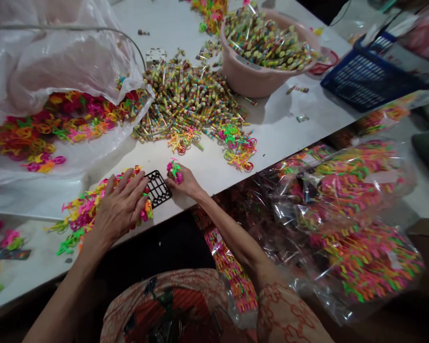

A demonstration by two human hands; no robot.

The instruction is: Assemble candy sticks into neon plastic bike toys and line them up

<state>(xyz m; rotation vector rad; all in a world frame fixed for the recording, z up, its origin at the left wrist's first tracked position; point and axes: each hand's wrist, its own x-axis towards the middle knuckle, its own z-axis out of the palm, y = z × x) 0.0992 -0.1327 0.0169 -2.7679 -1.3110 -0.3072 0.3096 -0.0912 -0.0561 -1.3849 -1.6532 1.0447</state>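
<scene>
My left hand (120,209) lies flat with fingers stretched over a row of small bright plastic pieces (80,212) in pink, yellow, green and orange. Its fingertips reach the left end of a black plastic grid (158,188) at the table's near edge. At the grid's right end, my right hand (187,183) is closed on a small bunch of plastic pieces (175,170), pink and green. Its fingertips are partly hidden behind the bunch. Just beyond the hands lie two loose clusters of similar pieces, the nearer-right cluster (238,147) beside a heap of small wrapped candy-like tubes (196,97).
A large clear bag (57,62) of plastic pieces lies open at the left. At the back stands a pink basin (250,78) full of tubes, with a blue basket (361,76) to its right. Filled clear bags (357,186) are stacked below the table edge on the right.
</scene>
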